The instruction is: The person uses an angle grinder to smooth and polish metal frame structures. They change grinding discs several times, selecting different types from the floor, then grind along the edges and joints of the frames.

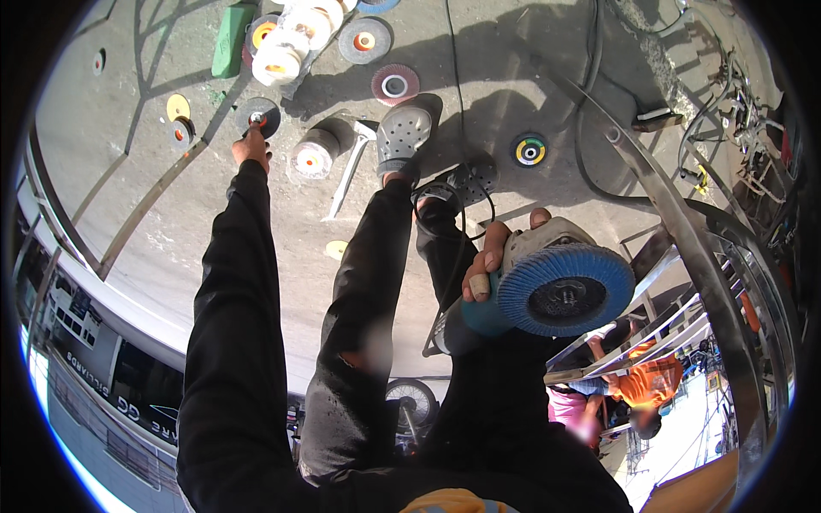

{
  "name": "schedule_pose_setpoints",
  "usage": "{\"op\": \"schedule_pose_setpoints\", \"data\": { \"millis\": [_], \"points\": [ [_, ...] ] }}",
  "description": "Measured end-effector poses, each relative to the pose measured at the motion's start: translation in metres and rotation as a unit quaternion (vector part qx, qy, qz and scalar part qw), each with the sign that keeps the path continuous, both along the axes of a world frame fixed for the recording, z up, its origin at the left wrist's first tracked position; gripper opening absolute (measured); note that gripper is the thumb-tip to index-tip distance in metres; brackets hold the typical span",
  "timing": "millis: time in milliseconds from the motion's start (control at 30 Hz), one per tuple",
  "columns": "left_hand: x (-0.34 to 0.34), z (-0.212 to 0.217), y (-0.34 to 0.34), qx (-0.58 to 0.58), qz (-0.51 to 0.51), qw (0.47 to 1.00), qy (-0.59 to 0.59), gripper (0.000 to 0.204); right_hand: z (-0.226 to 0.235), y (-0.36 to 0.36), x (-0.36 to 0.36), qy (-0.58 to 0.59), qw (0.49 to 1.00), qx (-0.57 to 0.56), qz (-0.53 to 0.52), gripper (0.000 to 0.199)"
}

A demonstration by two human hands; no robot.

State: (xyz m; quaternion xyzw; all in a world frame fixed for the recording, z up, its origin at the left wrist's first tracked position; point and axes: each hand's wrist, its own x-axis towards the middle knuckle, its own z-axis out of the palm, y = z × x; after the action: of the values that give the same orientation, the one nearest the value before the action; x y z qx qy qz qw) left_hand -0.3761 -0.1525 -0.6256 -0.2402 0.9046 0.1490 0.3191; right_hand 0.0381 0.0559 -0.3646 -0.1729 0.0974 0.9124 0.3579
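My left hand (251, 149) reaches down to the floor, its fingers curled at the near edge and centre of a dark grinding disc (267, 109). In my right hand (489, 256) is an angle grinder (475, 321), its teal body gripped from the left side. A blue flap disc (528, 295) is mounted on it and faces up toward me. A bandage wraps one finger of that hand. Near my left hand lie a small grey disc (180, 132), a yellow disc (177, 106) and a wrapped stack of discs (313, 157). A hammer (349, 175) rests beside that stack.
A green box (232, 41), white wrapped rolls (278, 61), a grey disc (364, 41) and a reddish flap disc (395, 85) lie farther off. Another disc (530, 150) lies right of my clogs. A black cable (457, 77) crosses the floor. Bent metal frames (684, 231) stand at right.
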Motion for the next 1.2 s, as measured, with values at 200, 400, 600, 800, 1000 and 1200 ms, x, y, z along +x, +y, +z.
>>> {"op": "schedule_pose_setpoints", "data": {
  "millis": [200, 400, 600, 800, 1000, 1200],
  "points": [
    [0.086, 0.02, 0.052, 0.013, -0.379, 0.925, -0.006, 0.053, 0.001, -0.003, 0.001, 0.046, 0.999, -0.023, -0.006, 0.06],
    [0.184, 0.005, 0.13, 0.138, -0.586, 0.798, -0.037, 0.06, 0.006, 0.003, -0.005, 0.002, 1.0, 0.005, 0.028, 0.058],
    [0.185, -0.028, 0.167, 0.093, -0.84, 0.522, 0.119, 0.066, 0.008, 0.009, -0.006, 0.025, 0.999, -0.018, 0.025, 0.057],
    [0.126, 0.013, 0.148, -0.097, -0.736, 0.67, -0.029, 0.055, 0.004, 0.004, -0.007, 0.013, 0.999, -0.038, 0.0, 0.057],
    [0.078, 0.032, 0.172, 0.039, -0.785, 0.618, 0.03, 0.065, 0.013, 0.001, -0.015, -0.071, 0.993, -0.088, -0.042, 0.058],
    [0.094, -0.009, 0.226, 0.025, -0.789, 0.608, 0.084, 0.055, 0.0, 0.025, -0.012, 0.05, 0.998, -0.013, 0.02, 0.064]
  ]
}}
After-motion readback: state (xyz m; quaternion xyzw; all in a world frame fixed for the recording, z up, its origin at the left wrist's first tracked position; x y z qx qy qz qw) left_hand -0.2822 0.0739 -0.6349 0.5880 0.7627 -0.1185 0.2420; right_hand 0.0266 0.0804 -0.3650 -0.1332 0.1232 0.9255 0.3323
